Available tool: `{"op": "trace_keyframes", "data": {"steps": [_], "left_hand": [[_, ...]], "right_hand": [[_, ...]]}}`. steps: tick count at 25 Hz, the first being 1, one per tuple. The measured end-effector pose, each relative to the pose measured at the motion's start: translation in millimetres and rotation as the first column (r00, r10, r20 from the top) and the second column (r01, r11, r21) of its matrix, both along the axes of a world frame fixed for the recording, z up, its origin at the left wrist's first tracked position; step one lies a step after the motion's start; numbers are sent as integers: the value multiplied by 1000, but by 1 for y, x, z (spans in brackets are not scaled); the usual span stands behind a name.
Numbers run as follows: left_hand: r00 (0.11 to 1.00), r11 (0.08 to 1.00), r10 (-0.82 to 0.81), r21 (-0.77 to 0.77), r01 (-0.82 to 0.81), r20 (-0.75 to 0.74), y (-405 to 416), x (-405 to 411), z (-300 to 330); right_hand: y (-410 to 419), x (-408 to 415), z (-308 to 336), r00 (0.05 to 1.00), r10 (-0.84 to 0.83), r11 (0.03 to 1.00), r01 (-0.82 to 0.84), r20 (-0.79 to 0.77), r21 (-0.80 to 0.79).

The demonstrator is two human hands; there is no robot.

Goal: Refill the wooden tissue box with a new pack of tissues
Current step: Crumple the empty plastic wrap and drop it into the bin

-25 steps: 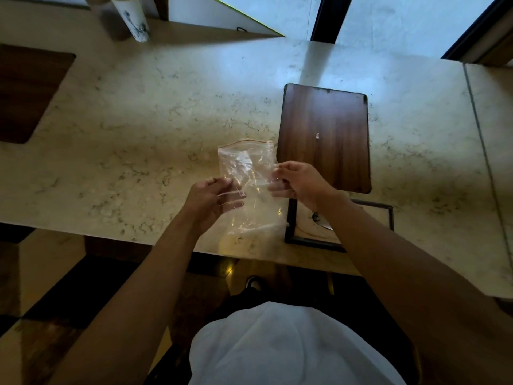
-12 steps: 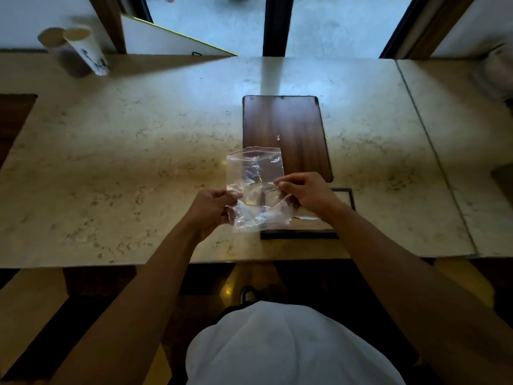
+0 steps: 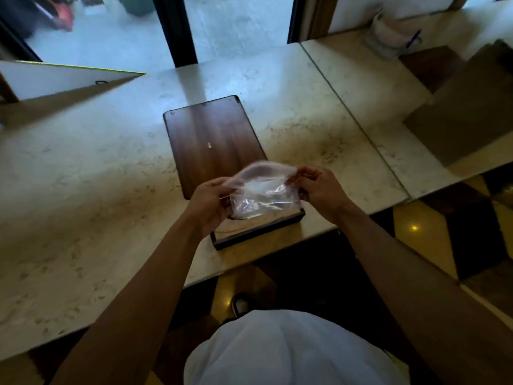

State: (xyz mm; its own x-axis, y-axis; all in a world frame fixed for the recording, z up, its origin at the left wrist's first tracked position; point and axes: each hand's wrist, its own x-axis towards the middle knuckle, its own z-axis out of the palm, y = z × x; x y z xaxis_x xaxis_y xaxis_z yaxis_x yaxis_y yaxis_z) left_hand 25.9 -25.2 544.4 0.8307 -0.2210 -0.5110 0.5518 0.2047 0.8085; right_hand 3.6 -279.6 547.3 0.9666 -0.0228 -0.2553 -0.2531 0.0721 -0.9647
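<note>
- Marble counter runs across the view below a window; a white board leans at far left, a blurred clear container sits at far right.
- Left hand: fingers closed in a pinch on the left edge of a clear plastic bag, near its top.
- Wooden tissue box: open frame at the counter's near edge, directly under the bag; its dark wood lid lies flat just behind, apparently slid or hinged back. Interior mostly hidden by the bag.
- Bag: thin, transparent, crinkled, top edge motion-blurred. Contents not discernible; it looks near empty.
- Right hand: fingertips pinched together on the bag's upper right corner.
- Handling judgement: film is very light, limp and slippery; it will sag and slide unless gripped at edges or corners, as now. Tears easily if pulled apart hard.
- No new tissue pack visible; refill judged at an early stage.
</note>
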Motion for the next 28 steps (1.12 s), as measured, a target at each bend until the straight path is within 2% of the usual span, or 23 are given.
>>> {"op": "trace_keyframes", "data": {"steps": [2, 5, 8, 10, 12, 14, 17, 18, 21, 25, 28], "left_hand": [[999, 998, -44, 32, 44, -25, -26, 5, 4], [990, 996, -92, -18, 91, -106, -73, 11, 10], [983, 982, -184, 51, 185, -18, -122, 13, 14], [970, 967, -242, 91, 237, 38, -163, 12, 13], [967, 966, -250, 79, 246, 48, -206, 10, 11], [961, 960, -274, 65, 271, 46, -251, 6, 5], [937, 937, -347, 37, 348, -45, -312, -3, -5], [904, 903, -418, 64, 424, -91, -334, -9, -11], [748, 713, -642, 231, 663, -167, -392, -29, -31], [725, 632, -660, 377, 677, -196, -460, -50, -63], [654, 494, -726, 499, 712, -213, -505, -64, -105]], "right_hand": [[-24, -4, -1, 997, -71, 997, 72, -30, 5], [-69, -16, 1, 985, -146, 985, 153, -96, 80], [-113, -35, 1, 974, -200, 965, 215, -111, 152], [-148, -51, -4, 979, -187, 960, 199, -76, 196], [-183, -69, -16, 975, -200, 947, 219, -101, 233], [-217, -88, -29, 949, -274, 920, 306, -157, 246], [-261, -117, -50, 894, -401, 869, 440, -201, 225], [-278, -129, -57, 868, -449, 838, 491, -211, 237], [-324, -164, -77, 784, -561, 763, 614, -268, 199], [-363, -208, -109, 662, -641, 675, 728, -388, 125], [-385, -237, -151, 568, -664, 622, 781, -487, 63]]}}
